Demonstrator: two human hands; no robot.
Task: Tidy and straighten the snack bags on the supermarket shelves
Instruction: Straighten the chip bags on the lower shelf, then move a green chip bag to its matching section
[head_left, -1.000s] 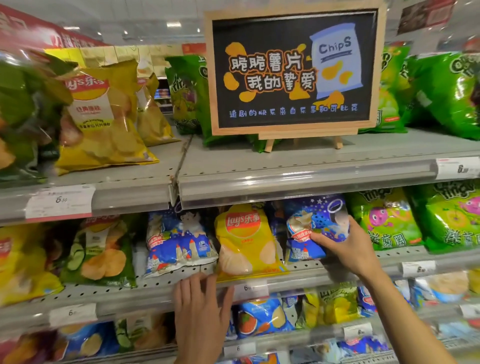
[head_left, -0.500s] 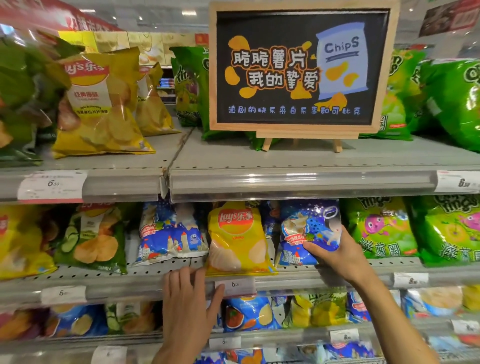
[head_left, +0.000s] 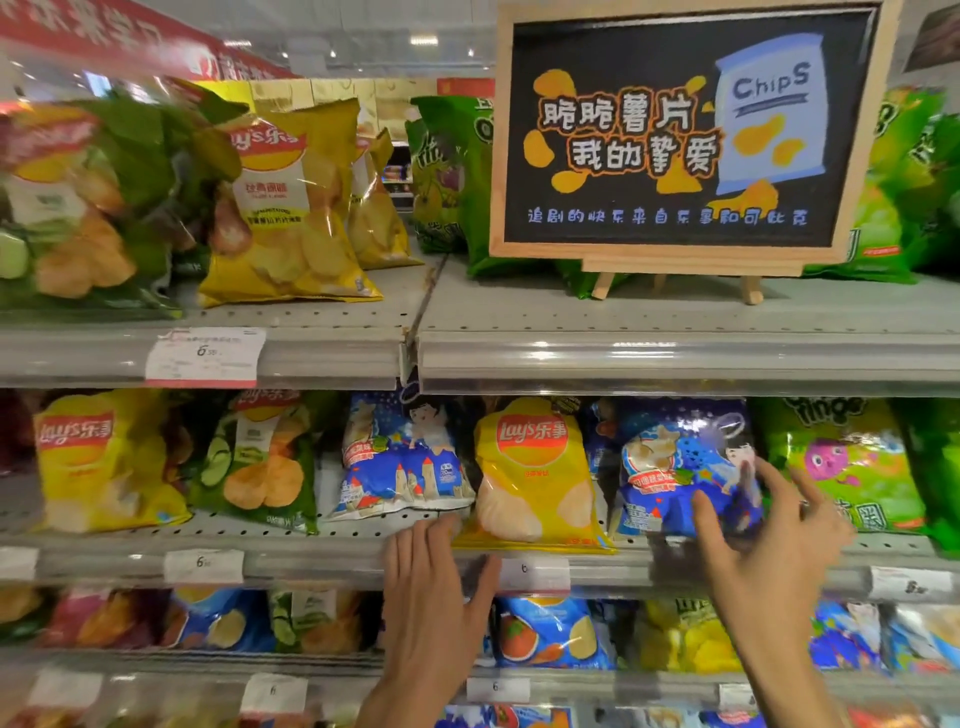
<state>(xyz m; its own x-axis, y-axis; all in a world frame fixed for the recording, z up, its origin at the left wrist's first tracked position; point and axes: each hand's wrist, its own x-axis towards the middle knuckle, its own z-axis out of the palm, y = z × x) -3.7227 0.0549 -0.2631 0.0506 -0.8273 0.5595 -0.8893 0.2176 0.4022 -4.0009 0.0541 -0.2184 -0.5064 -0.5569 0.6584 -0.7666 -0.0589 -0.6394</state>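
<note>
Reaching up to the middle shelf (head_left: 311, 558), the right hand (head_left: 769, 551) spreads its fingers against the lower front of a dark blue bag (head_left: 680, 462), thumb at the bag's bottom edge and fingers fanned over its right side; the fingers look straight rather than curled, though motion blurs them. The left hand (head_left: 431, 587) lies flat and open on the shelf lip, fingers straight, tips just below and left of a yellow bag (head_left: 530, 467) printed "Lay's" with Chinese characters. The blue bag stands just right of the yellow one, touching it. Left of the yellow bag leans a blue-and-white bag (head_left: 400, 462) showing castle towers, then a green Lay's bag (head_left: 260, 462) with cucumber slices, then another yellow Lay's bag (head_left: 98, 457). Right of the dark blue bag sits a bright green bag (head_left: 852, 457) with a pink cartoon face. White price tags (head_left: 203, 565) along the rail start with "6". On the top shelf (head_left: 623, 322) stands a wood-framed chalkboard sign (head_left: 675, 130) drawn with a bag marked "ChipS" and the words 脆脆薯片 我的挚爱. A yellow Lay's bag (head_left: 285, 202) stands to its left above a tag (head_left: 205, 356) starting with "6", and green bags (head_left: 452, 176) stand behind the sign. The lower shelf holds more bags, blurred.
</note>
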